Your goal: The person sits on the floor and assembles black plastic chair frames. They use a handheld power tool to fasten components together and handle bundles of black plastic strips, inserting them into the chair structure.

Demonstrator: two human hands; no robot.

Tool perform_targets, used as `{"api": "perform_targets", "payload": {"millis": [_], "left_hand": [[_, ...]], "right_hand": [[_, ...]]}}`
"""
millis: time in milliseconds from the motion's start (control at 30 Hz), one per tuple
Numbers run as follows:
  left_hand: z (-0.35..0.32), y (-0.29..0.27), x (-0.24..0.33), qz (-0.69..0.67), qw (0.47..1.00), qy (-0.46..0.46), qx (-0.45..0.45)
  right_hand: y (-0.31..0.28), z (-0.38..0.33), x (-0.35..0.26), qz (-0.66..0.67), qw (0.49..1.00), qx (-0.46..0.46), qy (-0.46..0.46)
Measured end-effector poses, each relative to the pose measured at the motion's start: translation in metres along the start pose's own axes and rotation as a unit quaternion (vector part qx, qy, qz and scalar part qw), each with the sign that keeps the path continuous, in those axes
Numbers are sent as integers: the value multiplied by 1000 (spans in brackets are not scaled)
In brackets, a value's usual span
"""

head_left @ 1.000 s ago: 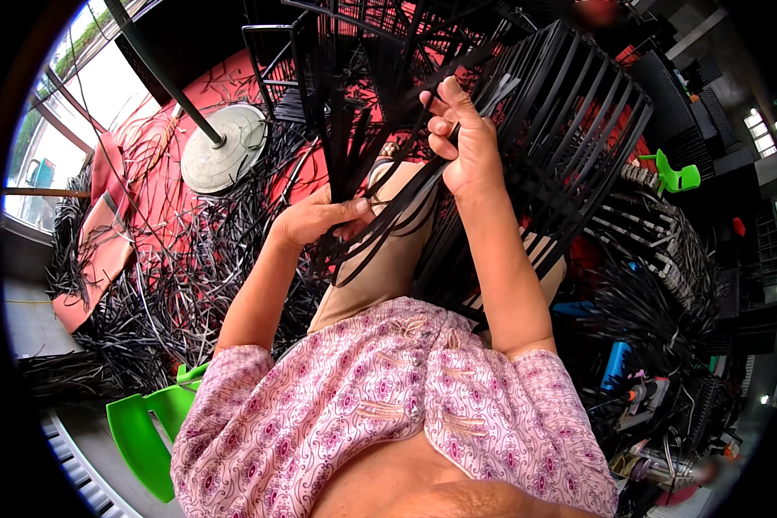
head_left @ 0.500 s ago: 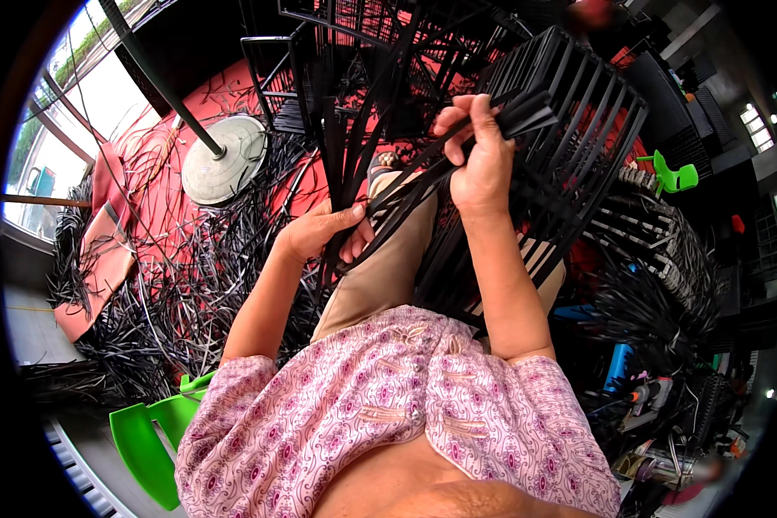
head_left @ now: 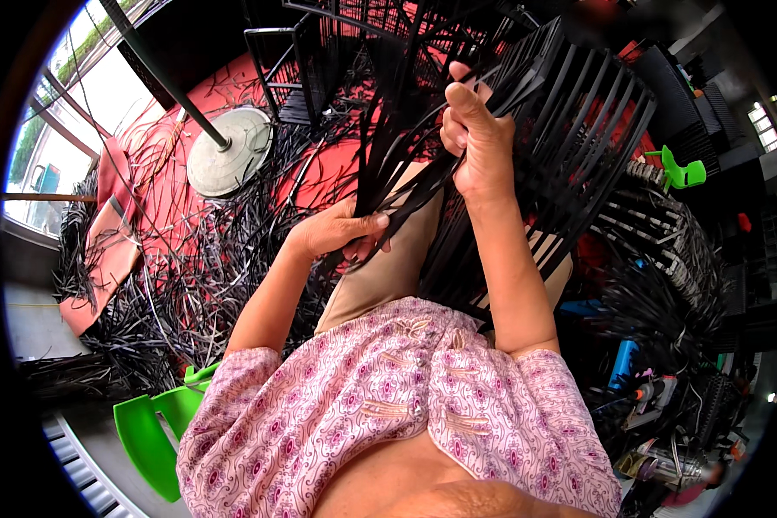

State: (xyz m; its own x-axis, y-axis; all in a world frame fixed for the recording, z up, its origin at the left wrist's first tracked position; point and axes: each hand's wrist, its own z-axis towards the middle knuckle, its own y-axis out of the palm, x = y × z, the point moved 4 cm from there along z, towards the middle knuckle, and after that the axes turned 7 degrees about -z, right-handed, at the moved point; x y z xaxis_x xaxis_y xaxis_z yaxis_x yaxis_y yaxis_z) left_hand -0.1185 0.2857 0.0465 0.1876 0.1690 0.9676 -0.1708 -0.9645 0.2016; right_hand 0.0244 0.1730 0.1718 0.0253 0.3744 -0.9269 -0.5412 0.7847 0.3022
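Several long, flat black strips stretch between my two hands above my lap. My left hand pinches the strips between thumb and fingers over my left knee; some ends trail below it. Higher and to the right, my right hand has its lower fingers curled round the bundle, while the thumb and a forefinger point up. Loose strip ends fan out past that hand toward a black slatted frame, which stands just beyond my right hand. Part of the strips behind the right hand is hidden.
Heaps of loose black strips cover the red floor sheet at left. A round grey base with a pole stands there. Black frames stand ahead. A green chair is at lower left, another green chair far right.
My right hand has risen slightly, its thumb and forefinger now lifted off the strips. The left hand has shifted a little right, and the strips have swung right with it.
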Motion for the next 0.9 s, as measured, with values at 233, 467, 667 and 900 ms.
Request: {"api": "perform_targets", "payload": {"millis": [233,467,667,900], "left_hand": [[2,-15,-17,-132,988,57,59],[10,-28,-20,-410,898,157,23],[20,-40,-27,-425,890,162,27],[14,-29,-24,-377,911,163,29]], "right_hand": [[-16,-4,10,99,993,54,33],[-20,-16,15,83,996,33,-19],[-31,-16,24,31,995,86,-27],[-33,-13,24,-33,993,95,-64]]}}
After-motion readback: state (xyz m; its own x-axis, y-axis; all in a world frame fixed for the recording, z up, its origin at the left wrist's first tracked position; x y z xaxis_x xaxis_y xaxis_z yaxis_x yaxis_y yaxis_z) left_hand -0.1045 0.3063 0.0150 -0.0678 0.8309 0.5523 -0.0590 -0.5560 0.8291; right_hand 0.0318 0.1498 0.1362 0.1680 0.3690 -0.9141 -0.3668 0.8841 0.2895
